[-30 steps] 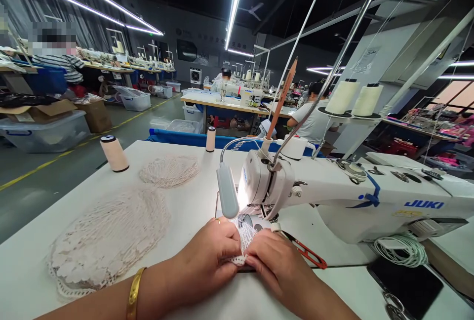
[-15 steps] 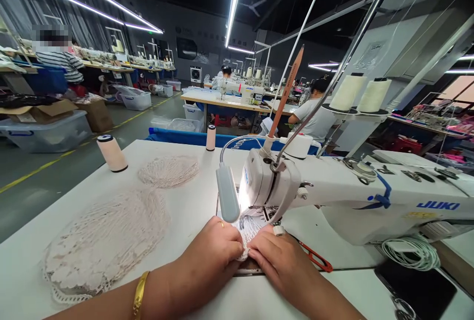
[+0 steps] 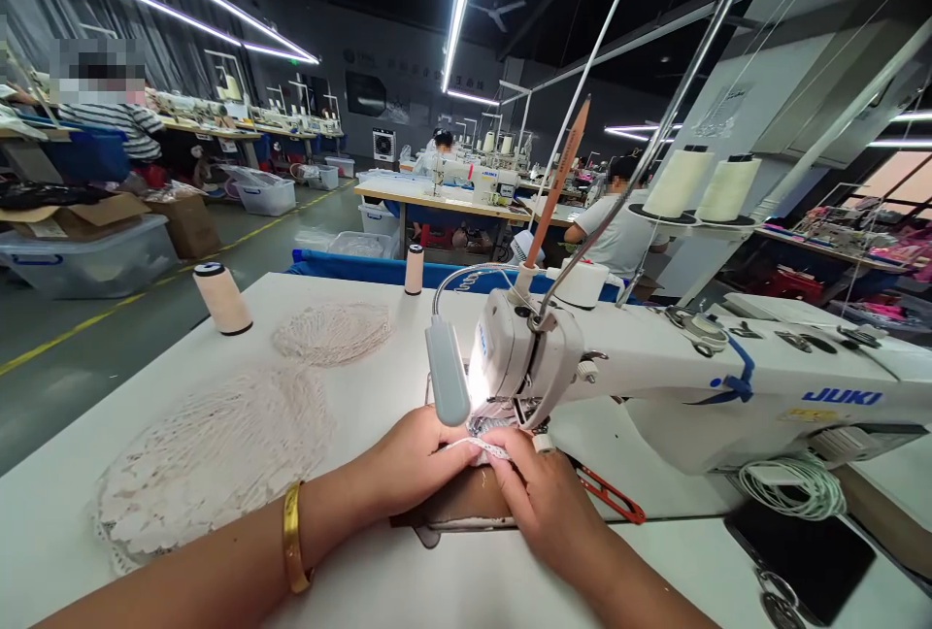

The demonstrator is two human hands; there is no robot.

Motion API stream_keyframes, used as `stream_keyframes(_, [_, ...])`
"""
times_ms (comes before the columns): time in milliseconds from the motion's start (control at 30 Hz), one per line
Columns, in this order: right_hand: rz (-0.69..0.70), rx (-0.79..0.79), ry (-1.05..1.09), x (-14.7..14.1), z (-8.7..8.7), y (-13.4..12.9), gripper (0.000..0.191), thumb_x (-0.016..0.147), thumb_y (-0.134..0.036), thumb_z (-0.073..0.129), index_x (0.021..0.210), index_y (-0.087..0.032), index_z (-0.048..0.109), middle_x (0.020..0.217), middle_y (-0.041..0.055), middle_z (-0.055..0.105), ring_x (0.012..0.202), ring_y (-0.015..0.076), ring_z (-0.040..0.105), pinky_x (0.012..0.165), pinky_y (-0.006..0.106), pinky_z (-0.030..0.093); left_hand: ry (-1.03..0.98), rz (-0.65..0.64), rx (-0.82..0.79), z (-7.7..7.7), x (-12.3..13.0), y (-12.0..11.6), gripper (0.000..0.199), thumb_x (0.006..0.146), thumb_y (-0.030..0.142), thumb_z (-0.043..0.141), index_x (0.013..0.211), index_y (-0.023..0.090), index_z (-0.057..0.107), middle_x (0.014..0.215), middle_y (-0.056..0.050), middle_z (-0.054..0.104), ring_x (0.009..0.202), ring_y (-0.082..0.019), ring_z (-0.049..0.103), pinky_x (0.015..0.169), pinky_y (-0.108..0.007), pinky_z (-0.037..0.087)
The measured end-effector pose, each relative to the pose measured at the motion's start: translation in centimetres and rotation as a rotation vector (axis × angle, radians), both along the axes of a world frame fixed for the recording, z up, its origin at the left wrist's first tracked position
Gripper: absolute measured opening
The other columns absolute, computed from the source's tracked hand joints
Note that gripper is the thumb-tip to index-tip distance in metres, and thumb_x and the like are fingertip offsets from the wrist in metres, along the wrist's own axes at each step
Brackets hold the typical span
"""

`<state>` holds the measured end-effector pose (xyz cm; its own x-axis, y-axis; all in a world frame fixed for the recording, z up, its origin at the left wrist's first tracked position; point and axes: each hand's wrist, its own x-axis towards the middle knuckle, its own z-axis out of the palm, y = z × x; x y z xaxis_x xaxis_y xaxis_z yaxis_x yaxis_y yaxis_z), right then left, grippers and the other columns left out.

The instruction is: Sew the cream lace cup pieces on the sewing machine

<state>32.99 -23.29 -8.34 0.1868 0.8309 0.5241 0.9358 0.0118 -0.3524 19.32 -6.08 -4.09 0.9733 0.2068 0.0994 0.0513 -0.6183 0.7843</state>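
Observation:
A white sewing machine (image 3: 655, 357) has its lit head over a small piece of white lace (image 3: 489, 448). My left hand (image 3: 418, 459) pinches the lace's near edge from the left, thumb on top. From the right, my right hand (image 3: 535, 474) grips the same edge, its fingers close to the left thumb. The lace's far part lies under the machine head and is partly hidden by the lamp (image 3: 448, 372) and my fingers. Two flat stacks of lace, a large one (image 3: 218, 464) and a smaller one (image 3: 331, 333), lie left on the white table (image 3: 349, 571).
Two peach thread spools (image 3: 222, 299) (image 3: 415, 270) stand at the table's far side. An orange-red tool (image 3: 608, 495) lies right of my right hand. Farther right are a coiled pale cable (image 3: 792, 488), a black flat object (image 3: 808, 551) and scissors (image 3: 781, 600). People sit at machines beyond.
My left hand has moved slightly forward, and its thumb now points right along the lace edge. The lace edge is lifted across between both hands, exposing more of the brown plate below. The view has shifted slightly.

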Motion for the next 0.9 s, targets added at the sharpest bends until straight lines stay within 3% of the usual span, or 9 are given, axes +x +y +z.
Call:
stream_keyframes(167, [0.092,-0.011,0.009,0.4,0.3,-0.4,0.028,0.103,-0.008,0.042,0.104,-0.025,0.064,0.088,0.0014,0.072,0.079,0.0221,0.065,0.07,0.032,0.05,-0.151,-0.131,0.113,0.4,-1.1,-0.1,0.035,0.107,0.028,0.054,0.076,0.02,0.069,0.081,0.0,0.069,0.081,-0.017,0.064,0.075,-0.027,0.048])
stream_keyframes(267, [0.209,-0.075,-0.045,0.5,0.5,-1.3,0.032,0.096,0.001,0.046,0.096,-0.025,0.065,0.091,0.0008,0.072,0.082,0.02,0.063,0.07,0.03,0.047,-0.282,-0.237,0.334,-0.4,-1.9,-0.4,0.021,0.101,0.014,0.06,0.085,0.021,0.071,0.091,-0.001,0.074,0.082,-0.017,0.065,0.073,-0.028,0.046])
stream_keyframes(400, [0.25,-0.084,-0.142,0.3,0.5,-2.2,0.027,0.097,0.0,0.055,0.1,-0.024,0.068,0.1,0.0016,0.073,0.086,0.0195,0.064,0.074,0.031,0.047,-0.406,-0.229,0.631,-1.8,-2.4,-0.8,0.024,0.092,0.005,0.064,0.074,0.021,0.063,0.082,0.0,0.072,0.069,-0.016,0.057,0.064,-0.033,0.037])
stream_keyframes(667, [0.201,-0.071,-0.187,0.7,0.1,-1.8,0.032,0.092,0.004,0.054,0.103,-0.024,0.068,0.1,0.002,0.073,0.082,0.0202,0.063,0.07,0.032,0.045,-0.334,-0.167,0.678,-2.2,-2.2,-0.6,0.025,0.095,0.011,0.068,0.073,0.02,0.063,0.084,-0.001,0.071,0.072,-0.017,0.059,0.065,-0.035,0.036])
stream_keyframes(900, [0.137,-0.113,-0.224,1.0,-0.2,-1.6,0.035,0.09,0.005,0.05,0.103,-0.022,0.067,0.098,0.0046,0.073,0.08,0.022,0.062,0.063,0.034,0.043,-0.306,-0.146,0.719,-2.1,-2.0,-0.2,0.02,0.095,0.007,0.065,0.08,0.019,0.067,0.094,-0.004,0.075,0.082,-0.021,0.065,0.07,-0.035,0.041])
